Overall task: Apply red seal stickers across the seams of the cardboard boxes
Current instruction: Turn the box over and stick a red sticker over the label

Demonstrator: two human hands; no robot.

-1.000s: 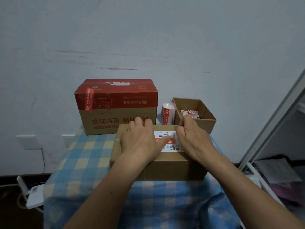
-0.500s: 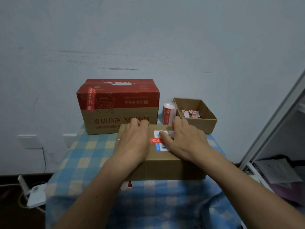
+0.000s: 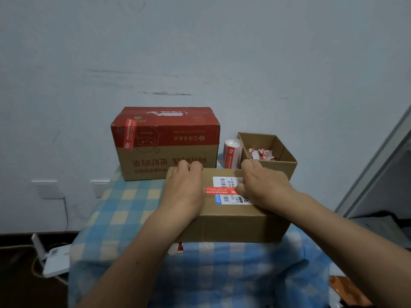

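Observation:
A plain brown cardboard box [image 3: 233,221] lies in front of me on the checked cloth. Across its top, over a white shipping label [image 3: 226,182], runs a red seal sticker [image 3: 219,190]. My left hand [image 3: 184,192] lies palm down on the left part of the lid, its fingertips at the far edge. My right hand [image 3: 264,187] rests on the right part, and its thumb presses the sticker's right end. Behind stands a larger red and brown box [image 3: 164,150] with a red seal sticker [image 3: 129,134] over its upper left edge.
A roll of red stickers [image 3: 232,154] stands upright between the big box and a small open carton [image 3: 287,161] that holds torn sticker scraps [image 3: 262,153]. The blue checked table [image 3: 124,207] stands against the wall. A white router [image 3: 55,261] lies on the floor at left.
My hands have drawn apart along the lid. The left hand slid left and the right thumb moved right, so more of the red sticker now shows between them.

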